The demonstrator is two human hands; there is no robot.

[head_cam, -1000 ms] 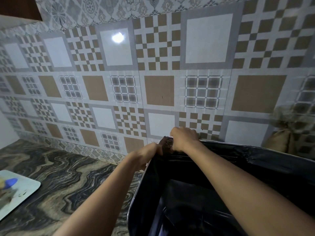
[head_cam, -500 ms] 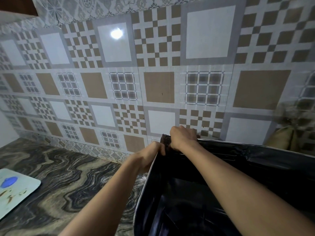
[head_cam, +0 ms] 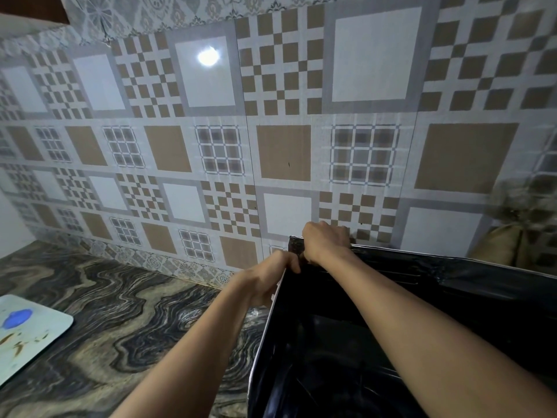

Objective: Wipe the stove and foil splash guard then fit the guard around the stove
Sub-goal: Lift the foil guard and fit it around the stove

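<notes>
The foil splash guard stands upright at the lower right, its inner face dark and glossy, folded into a back panel along the tiled wall and a left side panel. My right hand grips the top of the guard at its back-left corner. Just below and left of it, my left hand holds the top edge of the left side panel from outside. The stove lies inside the guard as a dim dark shape, mostly hidden by my right forearm.
A marbled dark countertop stretches left of the guard. A pale board with a blue item lies at the left edge. The patterned tile wall runs behind. A brown sack-like thing sits at the far right.
Both hands keep their hold on the guard's corner. The guard's left panel has shifted slightly right and the view has tilted a little; the blue item on the board lies flatter.
</notes>
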